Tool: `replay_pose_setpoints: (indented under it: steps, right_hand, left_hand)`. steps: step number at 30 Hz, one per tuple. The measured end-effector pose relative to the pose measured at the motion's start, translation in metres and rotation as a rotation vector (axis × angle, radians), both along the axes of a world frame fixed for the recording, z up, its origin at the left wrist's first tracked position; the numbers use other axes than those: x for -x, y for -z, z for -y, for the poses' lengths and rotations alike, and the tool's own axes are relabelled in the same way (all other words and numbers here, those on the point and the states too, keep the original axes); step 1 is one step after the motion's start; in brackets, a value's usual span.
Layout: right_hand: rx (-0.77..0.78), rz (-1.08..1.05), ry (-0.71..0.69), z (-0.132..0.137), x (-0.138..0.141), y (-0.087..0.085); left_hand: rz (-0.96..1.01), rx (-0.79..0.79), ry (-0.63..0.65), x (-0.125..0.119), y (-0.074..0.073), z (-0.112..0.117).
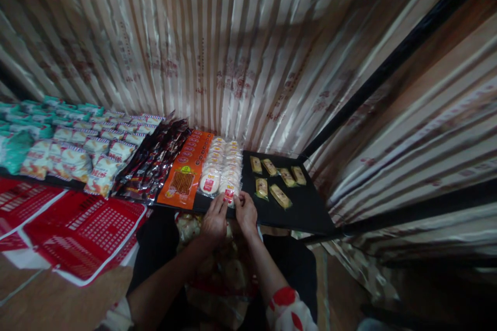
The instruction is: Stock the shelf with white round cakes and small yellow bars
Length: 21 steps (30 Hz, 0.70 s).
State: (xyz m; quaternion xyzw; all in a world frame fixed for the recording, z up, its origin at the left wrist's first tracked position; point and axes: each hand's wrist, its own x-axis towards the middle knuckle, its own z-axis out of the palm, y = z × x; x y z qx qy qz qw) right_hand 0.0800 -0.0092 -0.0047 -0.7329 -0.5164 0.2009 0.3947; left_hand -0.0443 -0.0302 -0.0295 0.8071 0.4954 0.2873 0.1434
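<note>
Both my hands meet at the front edge of a black shelf (306, 207). My left hand (215, 221) and my right hand (246, 213) pinch a small clear packet of round white cakes (230, 192) with a red label, at the near end of a row of the same packets (223, 163). Fingers of both hands are closed on its near edge. To the right on the shelf lie several small yellow-green wrapped bars (276, 180). Below my hands a bag of more packets (217, 269) rests on my lap.
Left of the cakes lie orange snack packs (186, 168), dark red-black packets (155, 163), white-and-blue bags (85, 152) and teal packs (34, 116). Red plastic baskets (83, 227) sit at lower left. A striped curtain (240, 46) hangs behind the shelf.
</note>
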Motion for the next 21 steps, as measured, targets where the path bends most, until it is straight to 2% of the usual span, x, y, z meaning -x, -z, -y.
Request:
replay_pose_setpoints:
  steps: [4,7,13,15,17,21]
  right_hand:
    - [-0.014,-0.057,0.004,0.004,0.002,-0.001]
    - [-0.099,-0.103,0.009,0.014,0.002,0.002]
    - [-0.217,-0.079,0.094,0.054,-0.002,0.024]
    - [-0.175,-0.072,0.083,0.068,-0.005,0.035]
    - [-0.067,-0.025,0.023,0.082,-0.009,0.047]
    - [0.197,0.174,-0.073,0.104,-0.016,0.065]
  left_hand:
    - [-0.006,0.021,-0.003,0.001,0.004,0.002]
    - [-0.011,0.009,0.003,0.003,0.005,0.007]
    - [0.021,-0.062,0.02,0.006,0.001,0.031]
    - [0.009,-0.035,0.042,0.004,0.003,0.045]
    - [-0.036,0.058,0.103,0.0,0.009,0.06]
    - [-0.069,0.191,0.136,-0.01,0.03,0.087]
